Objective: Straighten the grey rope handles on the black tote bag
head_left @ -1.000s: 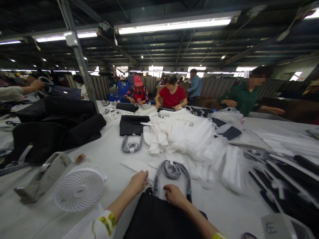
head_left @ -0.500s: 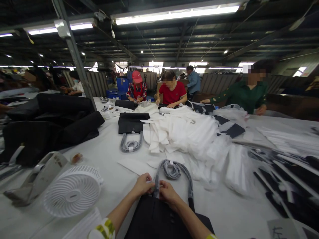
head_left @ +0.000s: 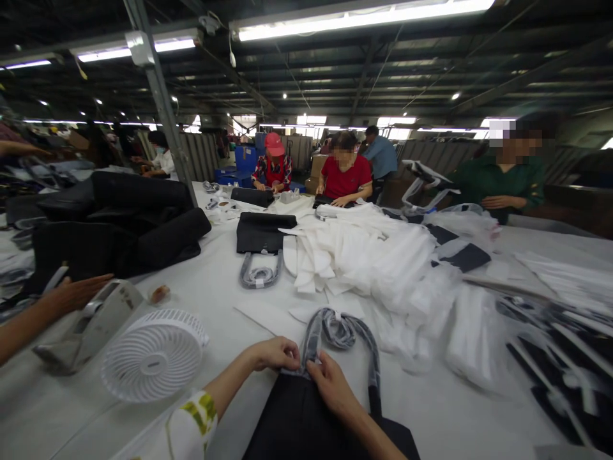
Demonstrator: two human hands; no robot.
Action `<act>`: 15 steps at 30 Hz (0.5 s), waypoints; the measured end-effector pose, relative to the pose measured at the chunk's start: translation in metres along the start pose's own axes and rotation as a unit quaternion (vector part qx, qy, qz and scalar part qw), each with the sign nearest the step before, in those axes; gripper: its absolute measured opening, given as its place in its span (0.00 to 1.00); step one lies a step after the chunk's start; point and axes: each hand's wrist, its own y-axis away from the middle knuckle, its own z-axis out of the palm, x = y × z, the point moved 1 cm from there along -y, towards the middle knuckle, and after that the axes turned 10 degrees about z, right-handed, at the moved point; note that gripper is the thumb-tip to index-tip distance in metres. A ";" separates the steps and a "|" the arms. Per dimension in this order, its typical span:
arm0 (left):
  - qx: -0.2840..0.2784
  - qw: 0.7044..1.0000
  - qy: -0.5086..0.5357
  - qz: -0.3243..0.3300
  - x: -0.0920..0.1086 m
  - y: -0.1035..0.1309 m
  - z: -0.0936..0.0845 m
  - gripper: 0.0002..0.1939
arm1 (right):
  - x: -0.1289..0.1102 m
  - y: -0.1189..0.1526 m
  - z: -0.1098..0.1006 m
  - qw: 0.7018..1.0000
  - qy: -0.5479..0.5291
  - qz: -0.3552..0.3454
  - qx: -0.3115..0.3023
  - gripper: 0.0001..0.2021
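Beside the fan (head_left: 154, 354), a bag (head_left: 306, 421) is laid on the table (head_left: 215, 300). Its handle (head_left: 313, 342) is pinched by both hands, left (head_left: 275, 353) and right (head_left: 330, 382), close together.

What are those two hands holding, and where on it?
Both the left hand and right hand pinch the black bag where its wrapped handle joins the top edge.

black bag (head_left: 306, 421) cut off (bottom edge), faces blurred
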 end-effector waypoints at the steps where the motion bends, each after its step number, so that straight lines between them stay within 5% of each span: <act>1: -0.020 1.000 -0.004 -0.006 0.001 -0.003 0.000 0.11 | -0.001 0.002 -0.001 1.000 0.002 -0.006 0.007 0.13; 7: -0.076 0.997 -0.022 -0.005 0.010 -0.012 0.008 0.09 | -0.005 0.005 -0.002 0.999 0.009 -0.025 0.025 0.14; 15: -0.136 0.989 0.050 -0.028 0.015 -0.002 0.007 0.25 | -0.007 0.004 0.000 0.998 0.038 -0.033 0.045 0.19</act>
